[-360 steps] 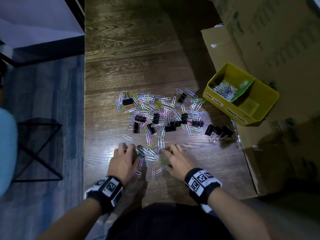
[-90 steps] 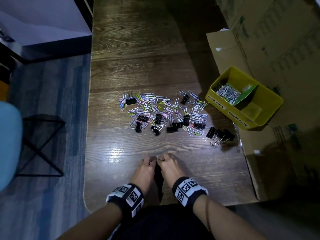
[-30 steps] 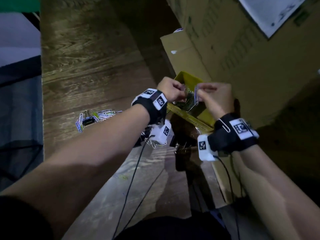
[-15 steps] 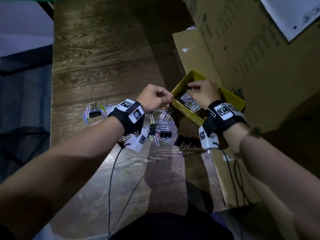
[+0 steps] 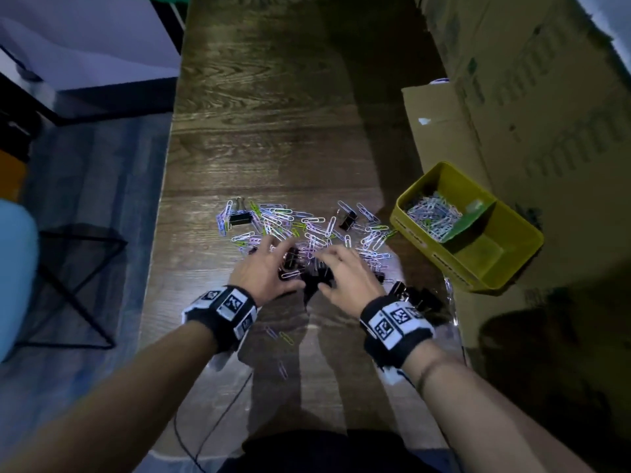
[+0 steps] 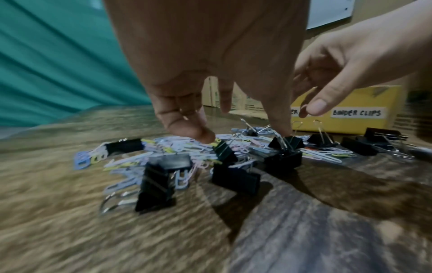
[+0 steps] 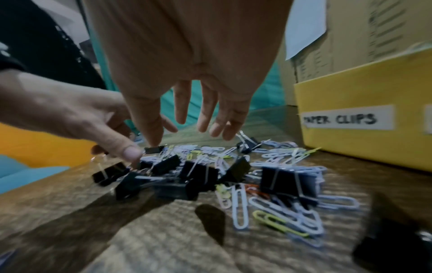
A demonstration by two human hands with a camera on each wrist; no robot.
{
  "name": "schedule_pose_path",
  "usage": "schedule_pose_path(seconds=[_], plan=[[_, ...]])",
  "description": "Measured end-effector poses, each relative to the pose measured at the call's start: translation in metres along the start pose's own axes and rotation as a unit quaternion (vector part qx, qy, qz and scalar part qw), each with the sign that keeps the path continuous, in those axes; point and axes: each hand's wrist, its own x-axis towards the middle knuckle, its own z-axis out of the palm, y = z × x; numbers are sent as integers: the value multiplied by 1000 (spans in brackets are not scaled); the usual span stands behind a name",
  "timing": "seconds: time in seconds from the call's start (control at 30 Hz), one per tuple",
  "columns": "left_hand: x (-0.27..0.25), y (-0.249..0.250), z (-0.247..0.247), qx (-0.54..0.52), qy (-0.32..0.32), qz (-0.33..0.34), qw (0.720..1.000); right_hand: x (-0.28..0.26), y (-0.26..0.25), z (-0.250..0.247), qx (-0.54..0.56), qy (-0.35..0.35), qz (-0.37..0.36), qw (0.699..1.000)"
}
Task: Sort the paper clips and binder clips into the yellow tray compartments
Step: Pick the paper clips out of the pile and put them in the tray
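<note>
Coloured paper clips (image 5: 307,223) and black binder clips (image 5: 346,220) lie mixed in a pile on the wooden table (image 5: 273,131). My left hand (image 5: 273,264) and right hand (image 5: 338,271) hover side by side over the pile's near edge, fingers spread and holding nothing. In the left wrist view my left thumb (image 6: 201,134) and a fingertip (image 6: 281,127) touch the pile. My right hand's fingers (image 7: 205,118) hang straight above the clips. The yellow tray (image 5: 426,254) stands to the right. Its far compartment holds paper clips (image 5: 433,216); the near one looks empty.
A separate bunch of binder clips (image 5: 418,298) lies just right of my right wrist. A few stray paper clips (image 5: 280,336) lie near the table's front edge. Cardboard boxes (image 5: 529,97) line the right side behind the tray. The table's left edge drops to the floor.
Both hands have left the tray, where the right was over the paper clip compartment, and come back down over the pile with fingers spread and nothing in them.
</note>
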Motion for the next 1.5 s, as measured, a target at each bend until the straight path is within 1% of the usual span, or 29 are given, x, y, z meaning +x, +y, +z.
schedule_pose_path(seconds=[0.1, 0.23, 0.33, 0.4, 0.43, 0.5, 0.53, 0.6, 0.7, 0.83, 0.93, 1.03, 1.1, 1.17, 1.27, 1.37, 1.5], plan=[[-3, -23, 2, -41, 26, -43, 998, 13, -14, 14, -37, -8, -22, 999], [-11, -32, 7, -19, -15, -7, 1000, 35, -24, 29, -85, -10, -23, 996], [-13, -33, 10, -62, -4, -12, 998, 47, -27, 36, -121, 1, 2, 993], [-16, -39, 9, -97, 29, 1, 995, 51, -29, 38, -149, 9, 10, 989], [-18, -43, 9, -107, 61, 5, 992, 52, -29, 38, -154, 13, 9, 988], [-20, -54, 5, -119, 117, -24, 986, 53, -29, 39, -149, 16, 1, 989], [-21, -59, 3, -119, 126, -48, 984, 54, -30, 39, -145, 17, -4, 989], [-19, -69, 3, -108, 104, -69, 986, 56, -31, 41, -142, 16, -12, 990], [-12, -76, 10, -80, 68, -37, 994, 60, -32, 42, -136, 1, 0, 991], [-7, -77, 19, -77, 60, -18, 995, 62, -33, 42, -139, 1, 2, 990], [-7, -79, 23, -112, 78, 14, 991, 62, -33, 40, -81, 18, 31, 996], [-13, -85, 24, -143, 125, 26, 981, 61, -34, 32, 14, 90, 45, 995], [-16, -89, 21, -161, 154, 34, 974, 58, -33, 25, 76, 144, 43, 986], [-15, -88, 10, -173, 173, 44, 969, 56, -32, 17, 110, 177, 50, 977], [9, -76, -18, -170, 174, 70, 967, 55, -23, 5, 128, 203, 71, 968], [60, -51, -48, -133, 163, 83, 974, 57, -11, -8, 130, 188, 111, 967], [134, -9, -67, -88, 98, 86, 988, 59, 5, -19, 92, 175, 151, 969]])
